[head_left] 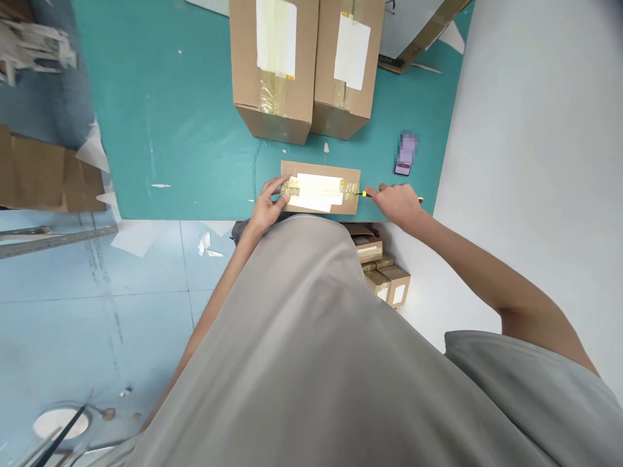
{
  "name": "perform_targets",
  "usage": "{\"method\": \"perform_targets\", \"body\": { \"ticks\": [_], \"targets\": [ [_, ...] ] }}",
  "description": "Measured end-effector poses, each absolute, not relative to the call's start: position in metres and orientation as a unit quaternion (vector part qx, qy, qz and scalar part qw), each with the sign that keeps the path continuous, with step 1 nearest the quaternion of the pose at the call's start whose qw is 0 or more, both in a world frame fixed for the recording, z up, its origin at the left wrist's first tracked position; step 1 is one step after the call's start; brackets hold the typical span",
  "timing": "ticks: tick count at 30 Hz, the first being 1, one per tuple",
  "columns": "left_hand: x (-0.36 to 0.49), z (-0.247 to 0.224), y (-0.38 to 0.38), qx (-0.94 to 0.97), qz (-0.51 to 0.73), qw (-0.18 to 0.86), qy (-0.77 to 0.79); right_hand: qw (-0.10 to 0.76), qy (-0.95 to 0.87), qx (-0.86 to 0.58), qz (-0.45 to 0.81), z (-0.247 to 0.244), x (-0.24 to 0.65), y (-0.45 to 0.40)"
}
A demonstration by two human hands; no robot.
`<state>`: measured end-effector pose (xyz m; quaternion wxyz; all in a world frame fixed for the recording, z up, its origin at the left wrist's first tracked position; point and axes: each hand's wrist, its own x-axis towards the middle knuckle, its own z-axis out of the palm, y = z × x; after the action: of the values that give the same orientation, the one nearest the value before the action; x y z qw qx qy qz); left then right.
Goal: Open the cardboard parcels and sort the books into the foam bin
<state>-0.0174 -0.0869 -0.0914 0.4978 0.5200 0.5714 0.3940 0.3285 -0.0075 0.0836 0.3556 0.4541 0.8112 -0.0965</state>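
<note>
- The box [318, 188] lies flat at the near edge of the table [195, 155], label [314, 183] up; that spot likely suits both hands, which reach it from either side.
- The left hand [267, 205] is half open, thumb and fingers parted around the box's left end and holding it; probably this stops it sliding.
- The right hand [395, 202] is closed around a knife [365, 193], its tip aimed at the tape [350, 191] on the right end; the low, level hold seems meant to line blade and tape up.
- Two cartons [304, 78] stand farther back and a phone [405, 153] lies to the right; both sit apart from the box, presumably out of the knife's way.
- Most of the knife's handle is hidden by the right hand; whether the blade touches the tape, I cannot tell; glare washes out the label, the phone is pixelated, and the upper edge cuts off the cartons.
</note>
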Motion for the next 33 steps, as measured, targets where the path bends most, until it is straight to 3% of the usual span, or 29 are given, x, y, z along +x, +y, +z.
{"method": "perform_targets", "body": {
  "ticks": [8,17,21,25,30,33],
  "targets": [
    [-0.026,-0.096,-0.087,0.489,0.399,0.535,0.562,0.263,0.813,0.501,-0.135,0.067,0.367,-0.025],
    [-0.083,-0.104,-0.088,0.358,0.417,0.571,0.610,-0.116,0.735,0.595,-0.305,0.051,0.342,-0.060],
    [-0.096,-0.103,-0.085,0.341,0.410,0.550,0.642,-0.103,0.584,0.685,-0.423,0.005,0.316,-0.052],
    [-0.101,-0.092,-0.082,0.388,0.393,0.497,0.669,-0.133,0.524,0.663,-0.518,-0.009,0.287,-0.051],
    [-0.062,-0.065,-0.077,0.504,0.342,0.506,0.610,-0.164,0.549,0.689,-0.444,0.023,0.289,-0.036],
    [-0.023,-0.053,-0.072,0.546,0.308,0.538,0.564,-0.141,0.600,0.705,-0.351,0.036,0.303,-0.016]
  ]
}}
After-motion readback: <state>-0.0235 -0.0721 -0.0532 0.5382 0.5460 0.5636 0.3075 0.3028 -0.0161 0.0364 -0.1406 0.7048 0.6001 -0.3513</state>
